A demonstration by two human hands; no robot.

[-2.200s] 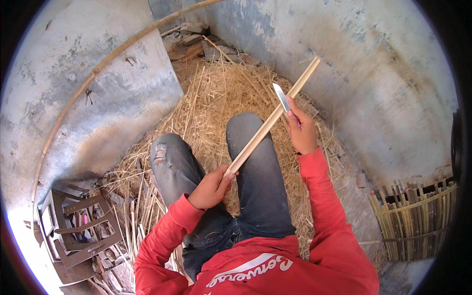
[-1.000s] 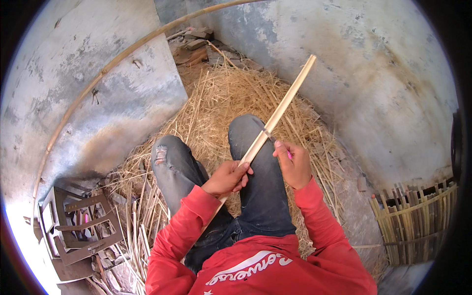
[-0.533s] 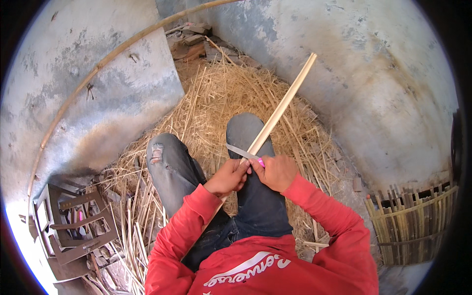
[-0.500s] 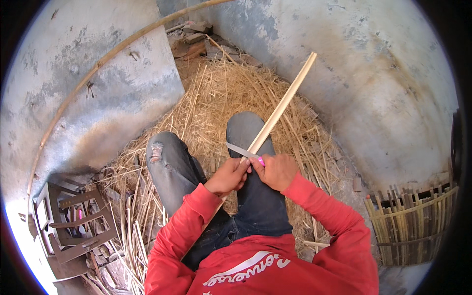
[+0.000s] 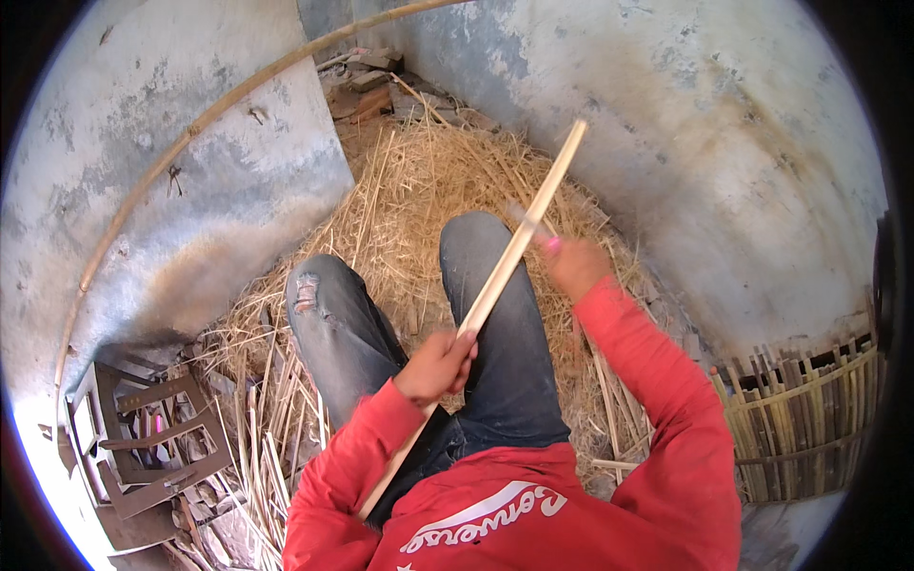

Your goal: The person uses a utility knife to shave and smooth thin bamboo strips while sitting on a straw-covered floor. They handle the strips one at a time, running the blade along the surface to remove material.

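rough grey plaster walls (image 5: 724,162) box in a corner w/ a big heap of straw-like shavings (image 5: 419,190) on the floor, person sitting in the middle of it.

left hand (image 5: 436,366) is clenched round the bamboo strip (image 5: 514,255) about mid-length, pinning it over the lap. right hand (image 5: 576,266) is further up the strip, closed on a knife (image 5: 531,225) w/ a pink handle, blade blurred so can't tell its exact angle, but it sits right at the strip's edge. strip runs diagonal, low end tucked by the red sweater, top end pointing at the far wall.

looks to me like the shaving/thinning step, mid stroke w/ the blade out away from the body. next move prob needs the left grip kept firm and the blade brought back to the strip at a shallow angle so it peels instead of digging in.

count: 1 strip in hand, 1 knife, 2 hands. further out: 1 long bamboo pole (image 5: 190,133) leaning along the left wall, 1 dark plastic chair (image 5: 143,447) tipped at lower left, 1 woven bamboo panel (image 5: 800,419) at right, a few bricks (image 5: 367,76) in the far corner.
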